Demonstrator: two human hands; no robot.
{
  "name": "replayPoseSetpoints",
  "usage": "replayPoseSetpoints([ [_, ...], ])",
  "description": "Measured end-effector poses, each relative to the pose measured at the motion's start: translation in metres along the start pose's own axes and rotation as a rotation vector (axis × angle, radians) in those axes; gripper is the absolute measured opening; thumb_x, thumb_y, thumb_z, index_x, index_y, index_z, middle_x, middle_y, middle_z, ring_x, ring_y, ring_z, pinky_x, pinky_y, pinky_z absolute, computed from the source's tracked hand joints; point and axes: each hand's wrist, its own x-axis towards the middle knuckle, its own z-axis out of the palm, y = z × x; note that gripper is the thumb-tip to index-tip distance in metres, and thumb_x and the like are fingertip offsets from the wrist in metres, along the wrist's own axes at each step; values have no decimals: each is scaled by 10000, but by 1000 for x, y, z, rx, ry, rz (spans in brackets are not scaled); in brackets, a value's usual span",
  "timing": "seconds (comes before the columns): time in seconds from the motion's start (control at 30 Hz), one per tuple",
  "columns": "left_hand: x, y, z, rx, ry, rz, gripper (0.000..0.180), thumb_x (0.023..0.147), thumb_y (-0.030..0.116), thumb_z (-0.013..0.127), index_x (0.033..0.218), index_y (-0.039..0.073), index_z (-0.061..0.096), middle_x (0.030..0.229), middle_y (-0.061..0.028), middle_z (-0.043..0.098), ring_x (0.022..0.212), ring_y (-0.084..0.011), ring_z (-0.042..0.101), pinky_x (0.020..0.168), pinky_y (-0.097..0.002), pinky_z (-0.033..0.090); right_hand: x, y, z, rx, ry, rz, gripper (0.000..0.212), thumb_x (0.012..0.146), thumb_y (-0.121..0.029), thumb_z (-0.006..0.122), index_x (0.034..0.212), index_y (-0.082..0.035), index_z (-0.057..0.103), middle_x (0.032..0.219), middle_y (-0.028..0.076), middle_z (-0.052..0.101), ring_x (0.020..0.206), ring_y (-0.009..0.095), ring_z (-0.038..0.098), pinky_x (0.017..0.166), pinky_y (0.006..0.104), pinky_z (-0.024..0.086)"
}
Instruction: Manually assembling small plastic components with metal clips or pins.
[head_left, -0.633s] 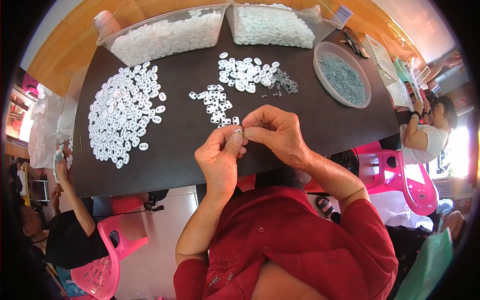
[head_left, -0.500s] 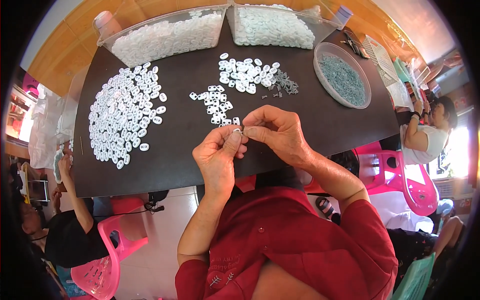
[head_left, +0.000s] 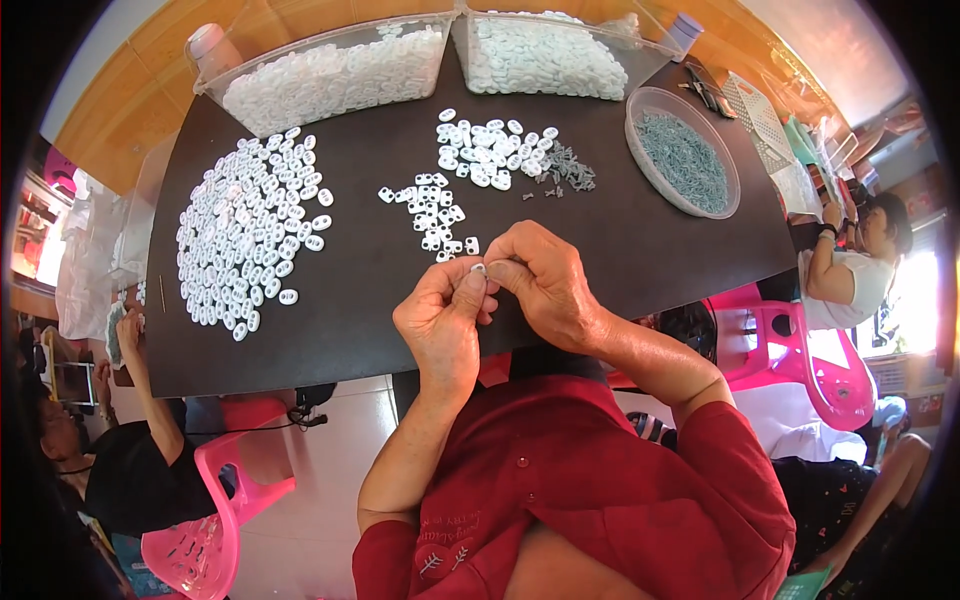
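Two filled bins (head_left: 645,66), one round tub (head_left: 661,98), one held piece (head_left: 478,269)

Workshop — parts (head_left: 245,230) heaped on table (head_left: 370,300)

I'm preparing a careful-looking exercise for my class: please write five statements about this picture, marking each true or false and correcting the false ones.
1. The left hand and the right hand meet at a small, white, plastic-looking piece. True.
2. The large heap of white oval pieces lies to the right of both hands. False: it lies to their left.
3. Two clear plastic bins stand side by side at the far edge of the dark brown table. True.
4. The round, clear plastic tub holds white pieces. False: it holds thin grey-green pieces.
5. A small pile of dark grey pieces lies outside the tub, next to a smaller cluster of white oval pieces. True.
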Motion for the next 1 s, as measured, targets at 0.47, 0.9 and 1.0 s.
replayPoseSetpoints([
  [0.47,1,-4,0,-40,15,42,104,879,13,577,942,-58,619,764,-95,640,589,-95,558,523,-214,467,28,21,-33,-224,126,-98,74,781,-68,633,838,-20,634,772,101,601,751,267,566,685,357,456],
  [0.9,5,-12,-4,-17,-28,78,134,884,59,597,969,-40,625,780,-96,644,619,-98,570,558,-213,477,60,74,-20,-722,12,-374,108,704,-44,664,805,-78,644,744,68,534,744,258,529,628,370,429],
  [1.0,5,-12,-4,-9,-31,85,139,885,68,602,971,-39,626,781,-92,643,624,-96,572,561,-212,478,56,70,-22,-676,-15,-391,125,707,-32,658,821,-78,642,748,67,540,741,256,529,630,362,430],
])
